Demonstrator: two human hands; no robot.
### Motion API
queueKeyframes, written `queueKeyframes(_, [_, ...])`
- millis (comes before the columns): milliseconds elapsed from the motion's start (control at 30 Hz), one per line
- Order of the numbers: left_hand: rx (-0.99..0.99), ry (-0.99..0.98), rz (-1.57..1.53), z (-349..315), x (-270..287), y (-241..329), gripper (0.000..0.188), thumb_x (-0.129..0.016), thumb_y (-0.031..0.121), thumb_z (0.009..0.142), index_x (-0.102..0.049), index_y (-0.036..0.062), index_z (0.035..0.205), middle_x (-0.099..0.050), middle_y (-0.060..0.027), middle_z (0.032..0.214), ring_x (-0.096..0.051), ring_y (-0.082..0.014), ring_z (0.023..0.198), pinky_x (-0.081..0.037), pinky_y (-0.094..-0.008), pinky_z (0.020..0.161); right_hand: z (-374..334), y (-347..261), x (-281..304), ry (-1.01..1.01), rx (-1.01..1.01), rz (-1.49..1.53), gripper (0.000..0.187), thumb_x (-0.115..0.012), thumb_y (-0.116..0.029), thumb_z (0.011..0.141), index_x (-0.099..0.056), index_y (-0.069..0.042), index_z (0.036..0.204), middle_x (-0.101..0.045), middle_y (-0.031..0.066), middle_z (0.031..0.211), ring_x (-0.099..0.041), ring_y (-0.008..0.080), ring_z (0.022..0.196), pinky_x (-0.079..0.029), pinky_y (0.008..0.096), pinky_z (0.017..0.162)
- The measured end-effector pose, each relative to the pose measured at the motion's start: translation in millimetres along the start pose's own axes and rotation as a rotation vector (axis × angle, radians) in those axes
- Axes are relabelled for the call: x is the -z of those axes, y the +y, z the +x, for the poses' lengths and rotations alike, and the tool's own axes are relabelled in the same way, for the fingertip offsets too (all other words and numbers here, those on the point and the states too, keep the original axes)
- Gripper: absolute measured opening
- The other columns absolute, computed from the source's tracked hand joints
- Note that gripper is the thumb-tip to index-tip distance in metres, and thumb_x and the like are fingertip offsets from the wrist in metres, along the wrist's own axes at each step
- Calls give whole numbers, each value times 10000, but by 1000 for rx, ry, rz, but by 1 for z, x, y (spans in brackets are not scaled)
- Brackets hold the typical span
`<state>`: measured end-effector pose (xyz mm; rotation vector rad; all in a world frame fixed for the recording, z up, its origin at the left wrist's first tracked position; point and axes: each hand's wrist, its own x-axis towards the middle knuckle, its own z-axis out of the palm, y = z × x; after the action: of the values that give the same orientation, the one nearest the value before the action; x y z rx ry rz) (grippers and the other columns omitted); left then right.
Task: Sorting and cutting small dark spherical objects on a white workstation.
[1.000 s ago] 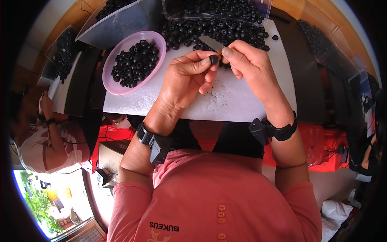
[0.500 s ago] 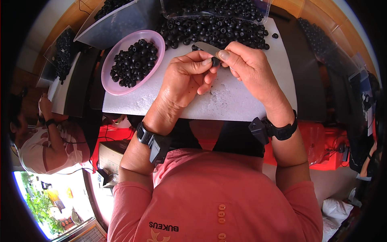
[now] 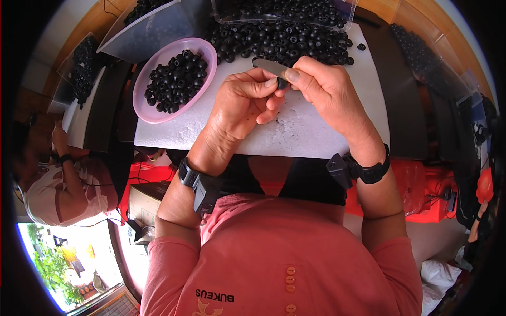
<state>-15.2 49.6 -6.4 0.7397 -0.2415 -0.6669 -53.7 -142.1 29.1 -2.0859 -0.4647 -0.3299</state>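
Note:
Between the thumb and fingers of my left hand (image 3: 236,102) is a small round black piece (image 3: 282,83), most of it hidden by the fingertips. My right hand (image 3: 332,92) is closed around a knife whose short grey blade (image 3: 269,65) points left across the top of that piece; the handle is hidden in the palm. Both hands are held above a white board (image 3: 311,138) dotted with dark crumbs. Beyond them spreads a heap of black hollow, bead-like pieces (image 3: 284,45). A pink oval bowl (image 3: 141,100) to the left contains many similar pieces.
Behind the bowl leans a translucent bin (image 3: 153,37). A clear tub (image 3: 348,13) lies tipped at the heap's back. Dark benches flank the board, with a clear container (image 3: 432,58) of black pieces on the right. Another person's forearm (image 3: 71,174) shows at far left.
The blade has turned slightly and shows more of its flat side over the black piece. At the far right, a red object now appears by another person's hand.

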Motion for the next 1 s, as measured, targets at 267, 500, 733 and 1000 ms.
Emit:
queueKeyframes(267, [31, -18, -31, 1, 5, 0, 143, -599, 38, 940, -588, -101, 973, -641, -162, 841, -551, -161, 607, -372, -255, 407, -1, -1, 1, -14, 38, -12, 235, -590, -210, 975, -622, -32, 826, -633, 97, 615, -574, 214, 490, -425, 328, 481])
queueKeyframes(500, [35, -40, -35, 1, 3, 2, 135, -594, 48, 949, -605, -78, 995, -639, -138, 843, -553, -149, 611, -374, -245, 417, 0, -4, -1, 23, 13, 83, 245, -585, -202, 983, -618, -20, 823, -695, 81, 681, -591, 170, 514, -431, 302, 493])
queueKeyframes(733, [30, -42, -44, 2, 6, 1, 129, -591, 52, 953, -607, -69, 997, -637, -133, 844, -555, -147, 613, -376, -243, 418, 1, -4, -1, 1, -15, 75, 255, -579, -204, 990, -620, -13, 826, -706, 83, 697, -587, 155, 520, -437, 298, 502])
queueKeyframes(1000, [30, -40, -26, 2, 6, 2, 147, -596, 59, 952, -604, -83, 989, -638, -135, 840, -552, -150, 610, -373, -245, 417, 1, -4, -1, -8, -20, 63, 258, -577, -206, 990, -620, -13, 824, -704, 84, 695, -580, 154, 516, -434, 295, 502])
